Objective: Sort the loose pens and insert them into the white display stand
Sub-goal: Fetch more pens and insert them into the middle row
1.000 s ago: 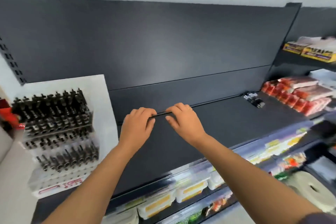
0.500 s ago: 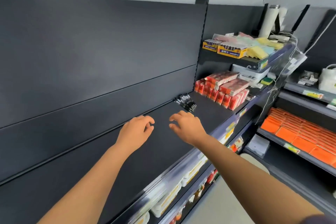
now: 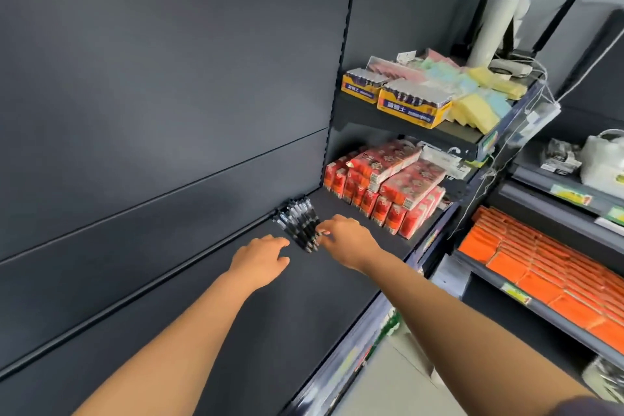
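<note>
A pile of several loose black pens (image 3: 299,221) lies on the dark shelf (image 3: 236,314), against the back panel. My right hand (image 3: 347,240) reaches the pile's near end, its fingertips touching the pens; whether it grips one I cannot tell. My left hand (image 3: 261,258) hovers just left of the pile, fingers relaxed and spread, holding nothing. The white display stand is out of view.
Red packets (image 3: 385,189) are stacked right of the pens. Yellow battery boxes (image 3: 412,105) and pastel sponges (image 3: 479,98) sit on the upper shelf. Orange packs (image 3: 547,267) fill a rack at right. A tall white cylinder (image 3: 493,27) stands behind.
The view swung right, away from the white stand. Both hands left the single pen held a second ago and moved right to the pen pile.
</note>
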Demonstrator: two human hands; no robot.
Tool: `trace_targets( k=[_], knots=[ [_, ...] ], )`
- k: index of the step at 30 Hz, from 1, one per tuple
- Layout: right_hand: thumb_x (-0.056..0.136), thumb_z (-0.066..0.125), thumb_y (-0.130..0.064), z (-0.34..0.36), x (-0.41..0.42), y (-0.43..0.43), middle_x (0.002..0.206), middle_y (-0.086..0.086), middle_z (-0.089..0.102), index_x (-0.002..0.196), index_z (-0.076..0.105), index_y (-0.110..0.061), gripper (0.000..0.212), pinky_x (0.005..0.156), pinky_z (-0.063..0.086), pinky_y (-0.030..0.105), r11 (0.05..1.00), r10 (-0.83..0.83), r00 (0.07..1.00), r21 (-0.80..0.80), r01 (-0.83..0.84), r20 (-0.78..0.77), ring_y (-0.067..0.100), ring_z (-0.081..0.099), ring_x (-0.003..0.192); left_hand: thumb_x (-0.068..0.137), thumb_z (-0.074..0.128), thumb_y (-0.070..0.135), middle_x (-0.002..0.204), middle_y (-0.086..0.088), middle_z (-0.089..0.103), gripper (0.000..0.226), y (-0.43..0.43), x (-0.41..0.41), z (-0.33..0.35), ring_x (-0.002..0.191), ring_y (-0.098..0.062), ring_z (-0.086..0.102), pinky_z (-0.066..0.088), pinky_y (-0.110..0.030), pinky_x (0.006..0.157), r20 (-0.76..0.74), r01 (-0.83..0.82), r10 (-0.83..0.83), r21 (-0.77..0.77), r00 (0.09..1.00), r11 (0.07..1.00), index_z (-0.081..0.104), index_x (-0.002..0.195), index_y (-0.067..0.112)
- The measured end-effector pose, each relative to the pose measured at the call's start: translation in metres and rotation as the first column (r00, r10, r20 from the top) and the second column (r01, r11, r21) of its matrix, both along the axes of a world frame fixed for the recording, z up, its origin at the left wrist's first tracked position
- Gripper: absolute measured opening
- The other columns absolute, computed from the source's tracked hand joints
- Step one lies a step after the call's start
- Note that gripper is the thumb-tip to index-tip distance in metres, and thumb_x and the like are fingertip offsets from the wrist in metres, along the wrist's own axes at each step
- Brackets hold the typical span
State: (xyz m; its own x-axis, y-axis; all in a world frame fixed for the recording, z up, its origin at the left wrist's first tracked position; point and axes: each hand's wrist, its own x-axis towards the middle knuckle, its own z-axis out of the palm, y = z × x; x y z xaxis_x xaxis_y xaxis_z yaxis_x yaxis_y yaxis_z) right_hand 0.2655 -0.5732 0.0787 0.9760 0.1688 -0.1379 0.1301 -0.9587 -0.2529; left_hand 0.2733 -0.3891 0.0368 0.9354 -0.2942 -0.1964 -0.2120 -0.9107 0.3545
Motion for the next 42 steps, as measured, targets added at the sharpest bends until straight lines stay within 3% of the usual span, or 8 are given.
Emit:
trace_targets(
  k=[7,13,20,25,31,35,38,42],
  knots=[
    [0.098,0.042,-0.031,-0.029,0.086,-0.023,0.132,0.009,0.047,0.132,0.052,-0.020,0.037,0.094,0.040,0.047,0.985,0.166,0.980,-0.027,-0.170,-0.111,0.037,0.042,0.121,0.095,0.043,0.035,0.142,-0.001,0.040,0.054,-0.048,0.055,-0.037,0.128,-0.025,0.041,0.039,-0.042,0.099,-0.099,-0.157,0.162,0.057,0.982,0.986,0.023,0.145,0.031],
    [0.097,0.045,-0.029,-0.041,0.140,-0.024,0.123,0.010,0.051,0.125,0.057,-0.019,0.033,0.091,0.042,0.043,0.925,0.370,0.917,-0.031,-0.378,-0.148,0.035,0.047,0.116,0.095,0.042,0.036,0.132,-0.004,0.045,0.041,-0.063,0.077,-0.045,0.120,-0.028,0.047,0.043,-0.042,0.093,-0.095,-0.375,0.379,0.051,0.921,0.926,0.036,0.135,0.033],
    [0.095,0.047,-0.028,-0.061,0.163,-0.004,0.120,0.008,0.054,0.115,0.063,-0.016,0.028,0.086,0.042,0.036,0.890,0.445,0.890,-0.059,-0.452,-0.103,0.030,0.054,0.111,0.092,0.038,0.054,0.122,-0.002,0.037,0.041,-0.071,0.079,-0.052,0.116,-0.026,0.043,0.041,-0.042,0.091,-0.214,-0.412,0.428,0.118,0.878,0.904,0.034,0.131,0.040],
    [0.093,0.050,-0.027,-0.075,0.165,0.007,0.119,0.009,0.055,0.109,0.063,-0.013,0.025,0.088,0.037,0.035,0.901,0.420,0.907,-0.118,-0.417,0.003,0.030,0.053,0.110,0.095,0.037,0.046,0.117,-0.005,0.039,0.029,-0.067,0.076,-0.050,0.111,-0.027,0.044,0.043,-0.042,0.089,-0.136,-0.540,0.550,0.105,0.824,0.835,0.043,0.116,0.027],
    [0.089,0.055,-0.038,-0.086,0.156,0.017,0.116,0.005,0.061,0.120,0.053,-0.020,0.036,0.092,0.030,0.041,0.846,0.509,0.860,-0.212,-0.489,0.047,0.028,0.053,0.113,0.096,0.041,0.023,0.117,-0.011,0.039,0.021,-0.052,0.070,-0.048,0.104,-0.030,0.049,0.048,-0.042,0.083,-0.056,-0.566,0.576,0.130,0.816,0.814,0.044,0.115,0.016],
    [0.083,0.054,-0.021,-0.086,0.149,0.029,0.100,0.007,0.068,0.118,0.044,-0.018,0.036,0.088,0.030,0.040,0.840,0.510,0.860,-0.219,-0.496,0.011,0.029,0.060,0.102,0.091,0.042,0.008,0.119,-0.012,0.043,0.049,-0.046,0.065,-0.049,0.106,-0.031,0.050,0.049,-0.041,0.080,-0.026,-0.580,0.586,0.114,0.810,0.806,0.030,0.136,0.023],
    [0.083,0.053,-0.014,-0.089,0.146,0.040,0.101,0.009,0.069,0.129,0.037,-0.013,0.049,0.082,0.037,0.037,0.858,0.481,0.876,-0.184,-0.480,-0.042,0.031,0.063,0.099,0.088,0.042,0.000,0.126,-0.014,0.047,0.069,-0.031,0.058,-0.052,0.109,-0.032,0.054,0.047,-0.039,0.079,-0.032,-0.592,0.599,0.125,0.800,0.797,0.013,0.147,0.022],
    [0.089,0.054,-0.016,-0.084,0.138,0.056,0.119,0.014,0.061,0.145,0.023,-0.016,0.064,0.071,0.042,0.035,0.920,0.380,0.903,-0.020,-0.391,-0.204,0.035,0.059,0.107,0.092,0.037,-0.001,0.120,-0.016,0.056,0.041,-0.008,0.044,-0.056,0.105,-0.032,0.056,0.044,-0.033,0.085,-0.133,-0.630,0.616,-0.134,0.776,0.765,0.042,0.132,0.010]
  ],
)
